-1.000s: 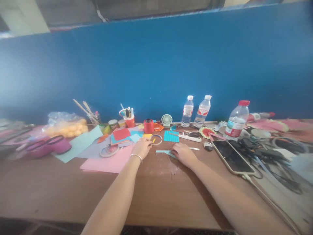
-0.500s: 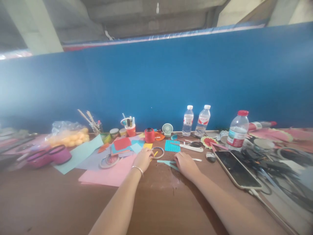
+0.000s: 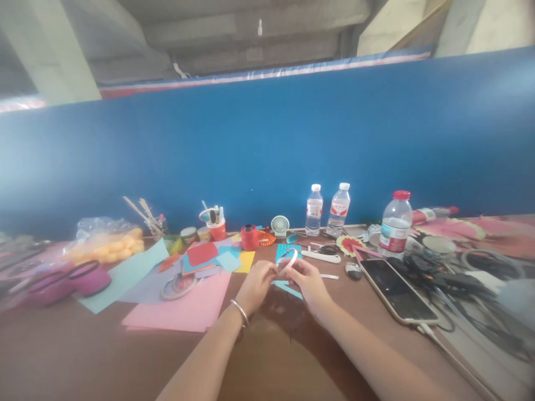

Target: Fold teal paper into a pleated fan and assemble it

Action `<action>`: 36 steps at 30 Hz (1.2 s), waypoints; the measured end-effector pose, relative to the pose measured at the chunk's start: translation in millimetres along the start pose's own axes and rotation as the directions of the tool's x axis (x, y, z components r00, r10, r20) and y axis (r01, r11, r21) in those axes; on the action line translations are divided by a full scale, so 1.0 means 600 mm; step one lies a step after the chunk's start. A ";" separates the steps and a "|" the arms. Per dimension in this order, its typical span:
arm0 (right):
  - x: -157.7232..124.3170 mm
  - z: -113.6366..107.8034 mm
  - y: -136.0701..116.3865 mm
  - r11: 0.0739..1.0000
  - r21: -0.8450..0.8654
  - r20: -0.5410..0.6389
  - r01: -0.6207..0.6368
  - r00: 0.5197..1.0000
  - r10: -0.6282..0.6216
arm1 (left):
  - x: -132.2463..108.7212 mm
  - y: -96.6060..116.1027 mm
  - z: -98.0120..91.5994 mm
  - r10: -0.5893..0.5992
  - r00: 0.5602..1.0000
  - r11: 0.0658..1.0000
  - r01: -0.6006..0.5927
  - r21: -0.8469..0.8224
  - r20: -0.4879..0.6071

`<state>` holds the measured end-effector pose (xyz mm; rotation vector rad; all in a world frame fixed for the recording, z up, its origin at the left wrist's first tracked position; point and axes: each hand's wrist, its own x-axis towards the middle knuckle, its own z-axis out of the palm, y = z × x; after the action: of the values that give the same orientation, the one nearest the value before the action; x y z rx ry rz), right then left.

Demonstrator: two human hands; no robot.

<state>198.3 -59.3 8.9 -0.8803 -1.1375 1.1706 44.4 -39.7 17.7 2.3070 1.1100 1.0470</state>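
Observation:
A thin white roll of tape (image 3: 294, 255) is raised a little off the table, tilted, between my two hands. My left hand (image 3: 256, 285) closes its fingers on the roll's left side; a silver bangle circles that wrist. My right hand (image 3: 310, 281) pinches the roll from the right. Light blue paper strips (image 3: 289, 289) lie on the table just beneath my hands. Behind the roll is a bright blue corrugated sheet (image 3: 283, 249), partly covered by it. A white-handled cutter (image 3: 321, 256) rests to the right of that sheet.
Coloured paper, with a pink sheet (image 3: 179, 314) in front, spreads to the left beside another tape roll (image 3: 179, 287). On the right lie a phone (image 3: 399, 291) with its cable and a red-capped bottle (image 3: 395, 228). A small fan (image 3: 280, 225) and two water bottles stand behind.
The tape roll has come up off the table, and my left hand has brought it rightward. My right hand has left the blue strips and now grips the roll too. The view has shifted slightly.

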 end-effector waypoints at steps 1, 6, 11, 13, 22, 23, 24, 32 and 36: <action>-0.001 0.002 -0.001 1.000 0.018 -0.002 -0.004 1.000 0.004 | -0.001 0.006 0.000 0.010 1.000 1.000 -0.011 0.025 0.013; 0.001 -0.003 0.008 0.993 -0.116 0.019 0.016 1.000 -0.014 | -0.004 0.031 -0.008 0.039 0.995 0.995 -0.047 0.089 0.092; -0.005 -0.007 0.016 0.874 -0.455 -0.123 0.172 0.959 -0.253 | -0.004 0.033 -0.007 0.006 0.990 0.996 -0.019 0.091 0.140; -0.008 -0.008 0.014 0.814 -0.523 -0.079 0.254 0.936 -0.343 | -0.004 0.028 -0.003 0.009 0.990 0.991 -0.028 0.128 0.143; -0.011 -0.009 0.014 0.769 -0.568 0.007 0.294 0.936 -0.352 | -0.006 0.033 -0.002 0.029 0.990 0.979 -0.056 0.194 0.141; -0.010 -0.009 0.015 0.763 -0.575 0.016 0.295 0.936 -0.350 | -0.006 0.036 -0.003 0.016 0.990 0.982 -0.042 0.183 0.141; -0.009 -0.009 0.014 0.755 -0.582 0.025 0.302 0.935 -0.355 | -0.006 0.038 -0.004 -0.002 0.990 0.986 -0.022 0.167 0.140; -0.011 0.001 0.005 0.843 -0.412 0.113 0.344 0.938 -0.328 | -0.002 0.037 -0.023 -0.151 0.969 0.989 0.146 0.041 0.197; -0.007 -0.004 0.003 0.890 -0.350 0.034 0.293 0.953 -0.300 | -0.004 0.021 -0.028 -0.202 0.944 0.979 0.199 0.037 0.261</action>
<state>200.0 -62.8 5.9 -0.9433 -1.4353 0.7148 36.9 -49.4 35.2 2.2047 1.2107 0.6378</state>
